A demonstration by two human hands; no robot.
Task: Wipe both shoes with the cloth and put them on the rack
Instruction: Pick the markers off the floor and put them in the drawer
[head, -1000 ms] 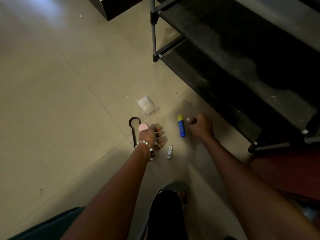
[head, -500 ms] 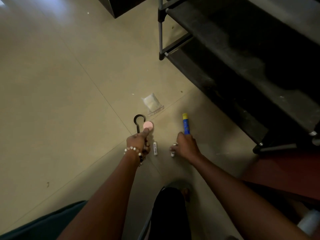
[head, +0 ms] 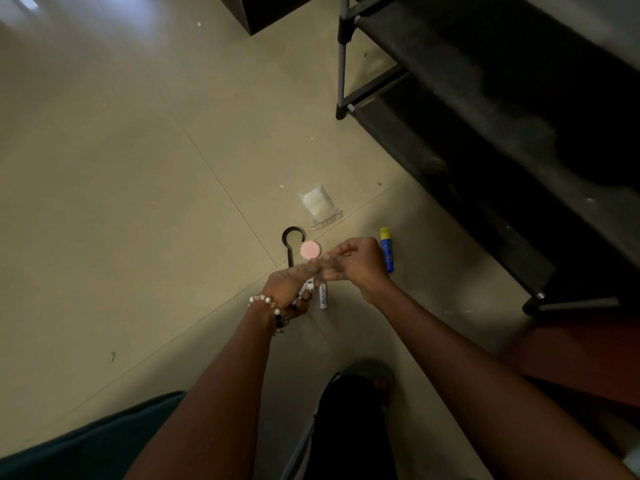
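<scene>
Rack (head: 502, 109) shelves bare; left hand (head: 289, 289) grips white tubes (head: 323, 297), right hand (head: 360, 261) curled.

Blue glue stick (head: 387, 250); plastic bag (head: 319, 205); pink disc (head: 310, 250).

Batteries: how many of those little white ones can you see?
2: one battery below the fingers of the left hand, another held in it. The hands may hide more.

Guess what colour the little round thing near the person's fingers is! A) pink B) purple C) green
A: the round disc is pink, just beyond the left hand and beside a black hook on the floor.
</scene>
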